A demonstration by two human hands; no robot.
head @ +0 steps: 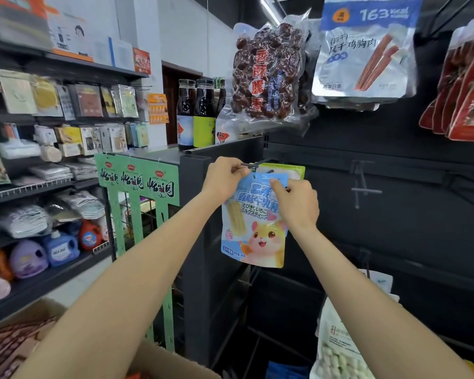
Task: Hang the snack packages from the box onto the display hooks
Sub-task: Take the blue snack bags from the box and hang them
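Observation:
A light blue snack package (253,225) with a cartoon hamster hangs at the middle of the dark display wall. My right hand (298,203) pinches its top edge. My left hand (223,177) grips the tip of the display hook (253,164) just above the package. A green package (288,169) hangs behind on the same hook. The cardboard box (159,362) sits at the bottom left with dark red packets (8,348) inside.
A bare hook (365,190) juts from the wall to the right. Bags of dried dates (268,72), chicken strips (367,50) and red packets (465,86) hang above. A white bag (337,348) hangs low right. A green rack (137,181) and stocked shelves stand left.

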